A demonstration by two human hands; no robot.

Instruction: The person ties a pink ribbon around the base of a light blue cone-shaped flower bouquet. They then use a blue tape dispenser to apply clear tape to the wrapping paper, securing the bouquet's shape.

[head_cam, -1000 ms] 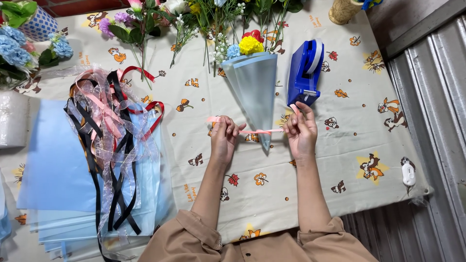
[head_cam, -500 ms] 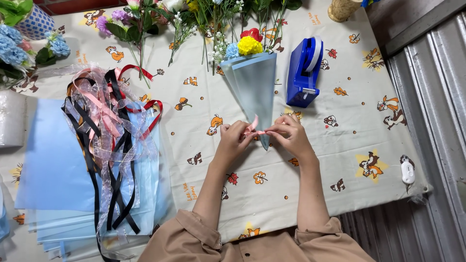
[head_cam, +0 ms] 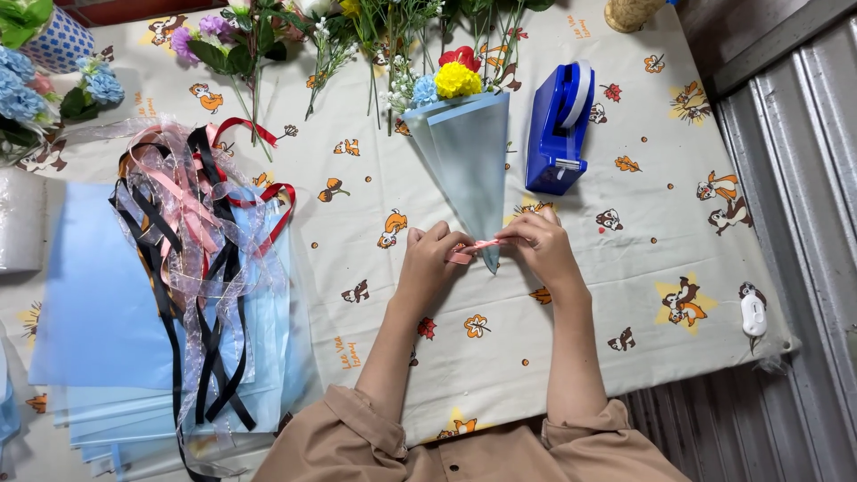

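A small bouquet (head_cam: 464,152) lies on the table, wrapped in a pale blue paper cone with yellow, red and blue flowers at its wide far end. Its narrow tip points toward me. A thin pink ribbon (head_cam: 476,247) crosses the cone near that tip. My left hand (head_cam: 431,259) pinches the ribbon on the left side of the tip. My right hand (head_cam: 541,245) pinches it on the right side. Both hands sit close together, almost touching over the tip.
A blue tape dispenser (head_cam: 560,129) stands right of the bouquet. A tangle of black, pink and red ribbons (head_cam: 192,241) lies on a stack of blue paper sheets (head_cam: 98,303) at left. Loose flowers (head_cam: 259,45) line the far edge. A small white object (head_cam: 753,314) sits near the right edge.
My hands held the pink ribbon stretched wide under the cone's tip, then came together at the tip, bringing the ribbon ends across it.
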